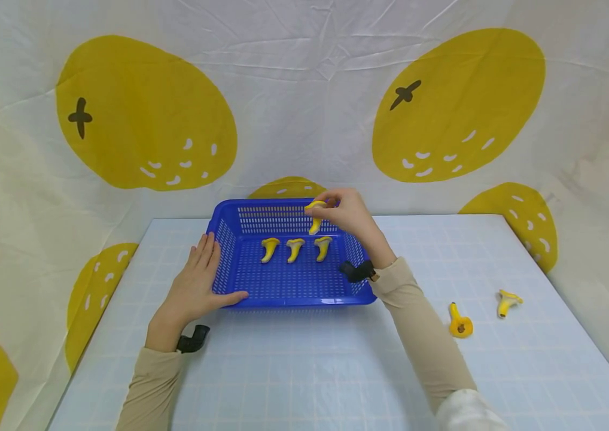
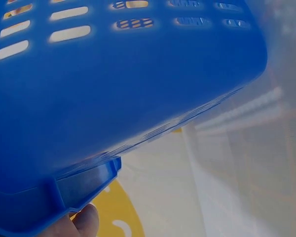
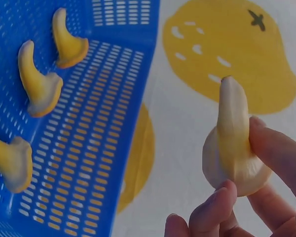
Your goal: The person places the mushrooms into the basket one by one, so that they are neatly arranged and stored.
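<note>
A blue perforated plastic basket (image 1: 294,302) holds a row of three yellow chanterelle mushrooms, with the middle mushroom (image 1: 295,249) between the others. My right hand (image 1: 349,212) pinches another chanterelle mushroom (image 3: 232,143) between thumb and fingers, over the basket's back right part in the head view. Its pale stem points up in the right wrist view. My left hand (image 1: 197,284) lies along the basket's left side, fingers straight at the rim and thumb stretched over the front left corner. In the left wrist view, the basket's wall (image 2: 113,94) hides most of that hand.
On the table to the right of the basket lie two more chanterelles, a deeper yellow mushroom (image 1: 460,322) and a paler mushroom (image 1: 508,303). A pale checked cloth (image 1: 304,371) covers the table. Behind it hangs a white curtain (image 1: 304,120) printed with big yellow fruit.
</note>
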`<state>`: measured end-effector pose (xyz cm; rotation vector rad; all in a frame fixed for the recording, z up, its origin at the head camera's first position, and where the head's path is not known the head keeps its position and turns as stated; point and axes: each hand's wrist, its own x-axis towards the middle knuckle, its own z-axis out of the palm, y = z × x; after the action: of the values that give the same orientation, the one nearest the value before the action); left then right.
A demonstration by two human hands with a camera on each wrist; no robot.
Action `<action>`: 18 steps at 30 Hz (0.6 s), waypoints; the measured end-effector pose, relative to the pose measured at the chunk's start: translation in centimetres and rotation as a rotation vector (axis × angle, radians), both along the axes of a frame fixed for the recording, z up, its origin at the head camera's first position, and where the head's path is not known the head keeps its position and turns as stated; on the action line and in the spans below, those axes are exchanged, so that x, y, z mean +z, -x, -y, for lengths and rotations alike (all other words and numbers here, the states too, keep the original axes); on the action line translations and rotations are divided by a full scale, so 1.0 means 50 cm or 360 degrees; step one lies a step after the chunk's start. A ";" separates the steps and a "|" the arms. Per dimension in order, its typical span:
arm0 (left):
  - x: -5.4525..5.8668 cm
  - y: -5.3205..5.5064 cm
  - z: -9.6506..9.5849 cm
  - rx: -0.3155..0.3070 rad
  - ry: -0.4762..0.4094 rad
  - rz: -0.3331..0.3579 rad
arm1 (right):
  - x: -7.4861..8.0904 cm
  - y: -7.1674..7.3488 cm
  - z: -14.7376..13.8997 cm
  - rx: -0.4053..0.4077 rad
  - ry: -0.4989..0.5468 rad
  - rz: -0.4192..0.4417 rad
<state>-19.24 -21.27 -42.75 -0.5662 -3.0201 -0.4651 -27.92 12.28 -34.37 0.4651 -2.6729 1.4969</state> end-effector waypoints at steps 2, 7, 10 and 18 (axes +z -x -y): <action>0.000 0.000 0.001 0.0000 -0.0005 0.0001 | -0.002 0.003 0.012 0.0024 -0.0036 0.0018; -0.001 0.000 0.002 -0.0005 -0.0013 -0.0006 | -0.007 0.007 0.047 0.0083 -0.0055 0.0095; -0.001 0.001 0.002 -0.0008 -0.0015 -0.0008 | -0.010 0.009 0.069 0.0108 -0.0090 0.0126; 0.003 0.000 0.000 0.0003 -0.0010 0.0018 | -0.017 0.010 0.127 0.0192 -0.0234 0.0232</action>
<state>-19.22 -21.28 -42.60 -0.5624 -3.0285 -0.4792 -28.43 5.95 -35.19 0.5548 -2.9317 1.4208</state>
